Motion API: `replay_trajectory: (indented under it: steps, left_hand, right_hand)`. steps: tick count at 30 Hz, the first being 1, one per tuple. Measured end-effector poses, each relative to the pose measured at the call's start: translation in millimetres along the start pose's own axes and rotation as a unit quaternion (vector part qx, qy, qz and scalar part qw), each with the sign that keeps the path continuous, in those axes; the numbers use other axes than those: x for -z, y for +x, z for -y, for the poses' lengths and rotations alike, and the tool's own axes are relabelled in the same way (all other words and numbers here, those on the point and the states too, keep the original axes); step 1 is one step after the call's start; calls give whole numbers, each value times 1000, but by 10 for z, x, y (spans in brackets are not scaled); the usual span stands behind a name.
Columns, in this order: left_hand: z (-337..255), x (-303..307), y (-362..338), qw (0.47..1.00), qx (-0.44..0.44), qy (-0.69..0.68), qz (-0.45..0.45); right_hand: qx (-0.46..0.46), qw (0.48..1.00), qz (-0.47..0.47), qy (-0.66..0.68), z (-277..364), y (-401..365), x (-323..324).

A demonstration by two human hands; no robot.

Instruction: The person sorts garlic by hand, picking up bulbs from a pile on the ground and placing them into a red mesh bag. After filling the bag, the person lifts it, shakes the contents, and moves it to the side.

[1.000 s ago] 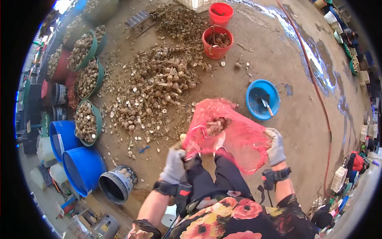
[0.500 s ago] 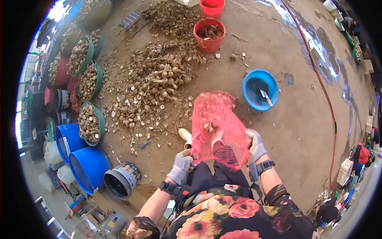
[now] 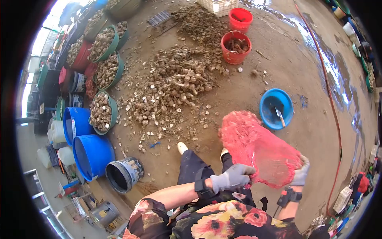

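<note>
A red mesh bag (image 3: 266, 148) hangs in front of my body, its mouth towards me and its far end bulging with contents blurred by the net. My left hand (image 3: 232, 177), in a grey work glove, is closed on the near left edge of the mouth. On the right edge, my gloved right hand (image 3: 301, 172) also grips the netting. Just beyond the bag stands a blue basin (image 3: 263, 109), with a knife (image 3: 280, 117) lying in it. To the left spreads a heap of brownish, garlic-like bulbs (image 3: 175, 87).
Two red buckets (image 3: 235, 57) stand beyond the heap. At left are green tubs (image 3: 112, 113) of bulbs, blue barrels (image 3: 93, 158) and a dark-mouthed bucket (image 3: 124, 174). A red hose (image 3: 330, 93) runs along the floor at right, near wet patches. Blue scraps lie on the ground.
Both hands and the mesh bag have shifted right across the view, and the bag now slants. My view has also turned, moving the heap and basin rightward. One leg has stepped out at left.
</note>
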State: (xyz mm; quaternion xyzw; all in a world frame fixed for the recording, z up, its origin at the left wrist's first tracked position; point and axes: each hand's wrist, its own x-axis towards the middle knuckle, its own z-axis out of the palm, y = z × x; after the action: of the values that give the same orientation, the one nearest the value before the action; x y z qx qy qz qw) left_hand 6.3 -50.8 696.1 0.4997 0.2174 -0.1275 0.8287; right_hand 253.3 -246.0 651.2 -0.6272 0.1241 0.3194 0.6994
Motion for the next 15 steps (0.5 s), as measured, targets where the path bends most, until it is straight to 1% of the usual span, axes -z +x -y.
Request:
replay_trajectory:
  steps: [1, 2, 3, 4, 5, 6, 7, 8, 9, 10, 11, 12, 13, 14, 15]
  left_hand:
    - [9, 130, -101, 990, 4, -139, -10]
    - [93, 313, -231, 978, -42, -205, 7]
    - [150, 443, -380, 967, -36, -249, -48]
    - [224, 568, -538, 950, -30, -294, -103]
    - [296, 730, -716, 947, -33, -300, -108]
    - [372, 919, -895, 931, 4, -321, -175]
    - [472, 1114, -1071, 909, 45, -339, -239]
    - [703, 1346, -1215, 907, 46, -343, -240]
    - [1030, 1629, -1323, 894, 38, -377, -240]
    - [1290, 1895, -1408, 879, 31, -411, -239]
    - [1428, 2164, -1467, 887, 52, -386, -251]
    - [1590, 2471, -1529, 885, 55, -390, -249]
    - [1784, 2766, -1609, 891, 67, -358, -271]
    - [2006, 3062, -1693, 895, 78, -324, -296]
    - [2282, 3379, -1796, 887, 91, -316, -324]
  right_hand:
    - [0, 1000, 4, -3, 38, -37, -120]
    - [107, 986, 22, -124, 41, -78, -245]
    - [211, 946, 41, -242, 5, -97, -383]
    - [210, 945, 47, -247, -63, -91, -527]
    - [220, 933, 76, -275, -146, -76, -684]
    - [229, 919, 105, -302, -259, -45, -844]
    - [227, 918, 109, -306, -406, -15, -953]
    - [171, 947, 101, -254, -581, 15, -1026]
    - [114, 969, 92, -200, -764, 22, -1150]
    - [111, 968, 90, -204, -959, -16, -1309]
    - [90, 974, 103, -182, -1178, -56, -1485]
    - [68, 978, 116, -162, -1402, -104, -1649]
    - [60, 976, 117, -172, -1605, -159, -1868]
    - [42, 978, 133, -156, -1828, -178, -2190]
    - [25, 980, 148, -133, -2119, -177, -2519]
